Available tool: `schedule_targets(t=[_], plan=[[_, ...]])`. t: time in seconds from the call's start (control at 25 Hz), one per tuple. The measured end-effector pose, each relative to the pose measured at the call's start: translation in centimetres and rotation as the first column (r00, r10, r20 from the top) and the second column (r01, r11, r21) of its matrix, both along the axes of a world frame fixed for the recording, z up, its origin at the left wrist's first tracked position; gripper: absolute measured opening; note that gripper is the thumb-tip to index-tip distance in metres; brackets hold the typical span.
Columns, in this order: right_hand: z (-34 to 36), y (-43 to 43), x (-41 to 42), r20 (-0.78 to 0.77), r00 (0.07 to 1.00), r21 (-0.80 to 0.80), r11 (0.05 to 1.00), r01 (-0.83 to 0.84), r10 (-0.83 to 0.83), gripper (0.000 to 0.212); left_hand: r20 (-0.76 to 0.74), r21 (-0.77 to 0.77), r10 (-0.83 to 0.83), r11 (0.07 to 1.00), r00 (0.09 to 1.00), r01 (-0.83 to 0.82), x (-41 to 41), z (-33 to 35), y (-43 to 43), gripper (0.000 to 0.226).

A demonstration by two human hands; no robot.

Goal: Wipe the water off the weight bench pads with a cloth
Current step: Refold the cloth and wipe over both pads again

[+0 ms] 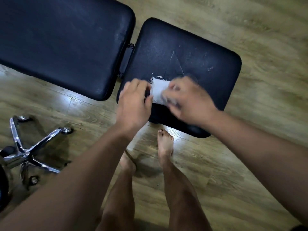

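The cloth (158,92), a small white frayed piece, was held between both hands over the near edge of the seat pad (200,67), the smaller of the weight bench's two dark pads. The left hand (133,104) pinched its left end between thumb and curled fingers, while the right hand (188,100), blurred, closed over its right end; its exact finger spread could not be told. Held at both ends, the cloth appeared to be being folded or bunched into a wad for wiping. Pale streaks and droplets showed on the seat pad and near the right edge of the back pad (66,42), suggesting most of the wiping remained. The person stood barefoot on the wooden floor (250,164), beside a chrome chair base (28,152).
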State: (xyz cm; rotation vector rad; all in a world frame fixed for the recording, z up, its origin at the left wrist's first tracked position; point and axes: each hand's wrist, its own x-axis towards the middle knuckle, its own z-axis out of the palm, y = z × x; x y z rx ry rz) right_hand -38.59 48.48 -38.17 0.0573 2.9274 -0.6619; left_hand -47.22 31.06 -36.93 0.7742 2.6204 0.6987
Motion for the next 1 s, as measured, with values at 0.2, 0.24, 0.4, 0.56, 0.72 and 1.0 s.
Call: schedule_targets(t=[0.2, 0.24, 0.4, 0.56, 0.72, 1.0], plan=[[-3.2, 3.9, -2.5, 0.009, 0.995, -0.016, 0.995, -0.101, 0.101, 0.035, 0.101, -0.31, -0.152, 0.934, 0.983, 0.177, 2.3, -2.0, -4.0, 0.061], [-3.3, 6.1, -4.5, -0.014, 1.0, 0.021, 1.0, 0.01, -0.009, 0.033, 0.125, -0.317, -0.15, 0.931, 0.981, 0.182, 2.3, -2.1, -4.1, 0.064], [-3.2, 10.7, -9.2, -0.073, 0.894, 0.09, 0.89, 0.447, -0.441, 0.035, 0.138, -0.323, -0.147, 0.928, 0.979, 0.185, 2.4, -1.7, -3.9, 0.067], [-3.2, 1.2, -1.9, -0.068, 0.953, 0.013, 0.955, 0.295, -0.294, 0.037, 0.145, -0.333, -0.193, 0.914, 0.97, 0.231, 1.9, -1.3, -4.0, 0.066], [-2.9, -1.9, 5.9, -0.033, 0.96, 0.022, 0.96, -0.278, 0.279, 0.037, 0.103, -0.361, -0.248, 0.893, 0.963, 0.268, 1.3, -1.5, -3.8, 0.066], [-3.1, 13.9, -1.8, -0.069, 0.898, 0.156, 0.884, 0.441, -0.435, 0.043, 0.029, -0.39, -0.247, 0.89, 0.969, 0.238, 2.1, -2.2, -3.8, 0.066]])
